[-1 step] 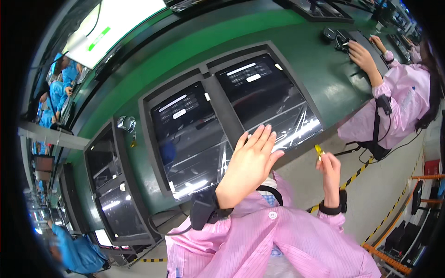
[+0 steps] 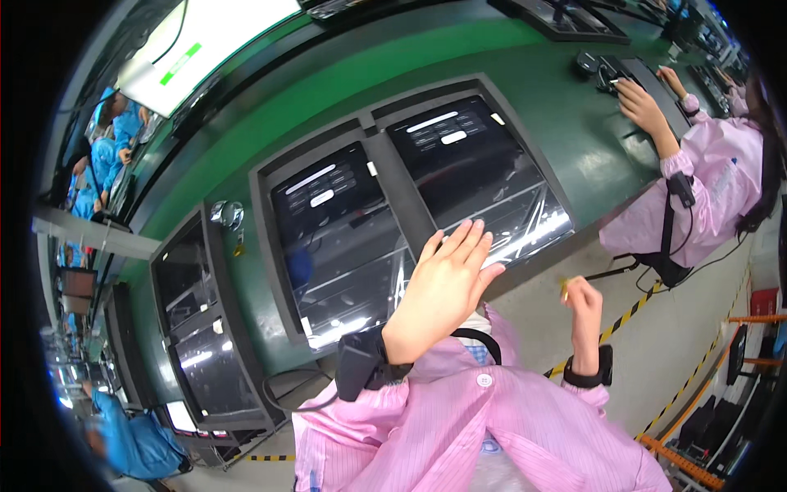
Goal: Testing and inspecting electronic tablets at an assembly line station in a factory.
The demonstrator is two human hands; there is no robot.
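My left hand (image 2: 447,275) lies palm down with straight fingers at the near edge of the right-hand tablet-like panel (image 2: 463,180); whether it presses or hovers I cannot tell. A second panel (image 2: 328,238) sits to its left in the same dark grey tray (image 2: 261,246). Both panels are lit with a dark screen showing white bars, and clear film seems to cover their near parts. Off the bench edge, my right hand (image 2: 584,307) is closed, pinching a small yellow piece (image 2: 565,289), mostly hidden by the fingers.
Another grey tray (image 2: 217,283) with two dark panels stands left. Between the trays lie a clear roll (image 2: 227,215) and a small yellow tag (image 2: 239,244). At right a co-worker in pink (image 2: 709,176) handles black parts. A bright screen (image 2: 205,49) hangs at the far left.
My right hand has turned and curled, so less of the yellow piece shows. My left hand stays in place over the right-hand panel. The whole view has shifted very slightly.
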